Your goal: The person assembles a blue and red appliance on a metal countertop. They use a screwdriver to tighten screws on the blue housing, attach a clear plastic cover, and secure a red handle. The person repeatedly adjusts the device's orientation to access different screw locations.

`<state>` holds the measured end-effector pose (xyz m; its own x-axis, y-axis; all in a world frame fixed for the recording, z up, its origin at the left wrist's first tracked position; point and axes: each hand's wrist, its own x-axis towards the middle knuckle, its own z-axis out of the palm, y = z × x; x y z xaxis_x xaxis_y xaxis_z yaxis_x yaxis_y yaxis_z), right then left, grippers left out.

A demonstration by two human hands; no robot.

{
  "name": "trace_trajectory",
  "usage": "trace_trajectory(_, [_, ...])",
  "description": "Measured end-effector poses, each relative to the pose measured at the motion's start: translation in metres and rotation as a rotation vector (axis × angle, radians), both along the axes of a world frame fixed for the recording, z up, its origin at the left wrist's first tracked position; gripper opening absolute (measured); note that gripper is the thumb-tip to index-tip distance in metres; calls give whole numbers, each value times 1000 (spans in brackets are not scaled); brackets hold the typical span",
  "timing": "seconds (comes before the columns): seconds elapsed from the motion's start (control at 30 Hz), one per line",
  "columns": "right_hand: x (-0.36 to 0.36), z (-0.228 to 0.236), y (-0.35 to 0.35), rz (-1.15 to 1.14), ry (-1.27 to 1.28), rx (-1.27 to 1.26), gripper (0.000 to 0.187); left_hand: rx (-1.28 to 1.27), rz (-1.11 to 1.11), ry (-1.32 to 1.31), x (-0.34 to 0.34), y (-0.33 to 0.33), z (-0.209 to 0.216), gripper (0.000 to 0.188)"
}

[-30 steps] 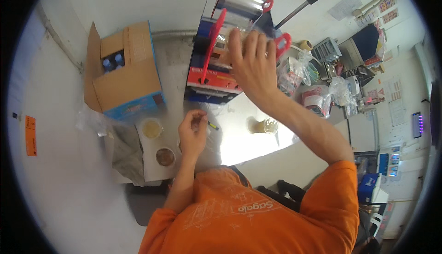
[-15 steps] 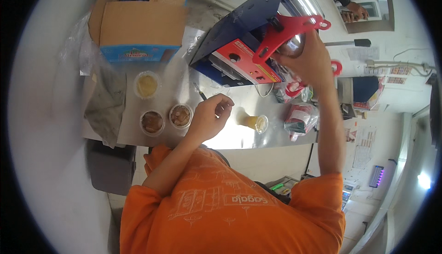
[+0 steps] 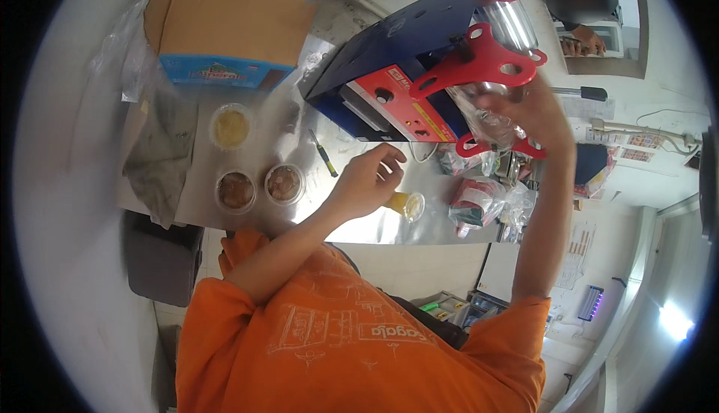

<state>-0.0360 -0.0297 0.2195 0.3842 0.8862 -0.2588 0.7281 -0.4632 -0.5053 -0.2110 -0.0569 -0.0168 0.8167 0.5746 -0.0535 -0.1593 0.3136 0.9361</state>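
Observation:
A cup sealing machine [image 3: 382, 65] with blue sides and a red front panel stands at the far side of the steel counter. Red brackets [image 3: 487, 61] on its right hold a shiny clear film roll [image 3: 508, 27]. Below that roll, my right hand [image 3: 535, 117] is closed at a stretch of clear plastic film [image 3: 490, 121], its far fingers hidden. My left hand [image 3: 371, 181] hovers over the counter, empty, fingers loosely bent and apart. Just right of it a lidded cup of yellow drink [image 3: 409, 206] lies on its side. A cutter knife [image 3: 323, 152] lies beyond my left hand.
On the left stand a yellow-filled cup [image 3: 231, 126] and two brown-filled cups [image 3: 236, 191] [image 3: 284, 184]. Behind them is a cardboard box of bottles [image 3: 225, 31]; a grey cloth [image 3: 161, 162] hangs over the edge. Wrapped packets [image 3: 475, 202] lie right. Another person's hand [image 3: 584, 41] shows through an opening.
My right hand has moved right and slightly down from the lower bracket, and clear film now shows beside it. My left hand has shifted right, closer to the yellow cup. The head view has shifted slightly.

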Motion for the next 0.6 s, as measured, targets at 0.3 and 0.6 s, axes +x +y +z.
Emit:
trace_trajectory(0.3, [-44,-15,-25,345,-835,49,89,-11,45,51,4,-4,-21,24])
trace_trajectory(0.6, [-9,0,21,299,-416,-99,58,-244,92,52,33,1,-53,37])
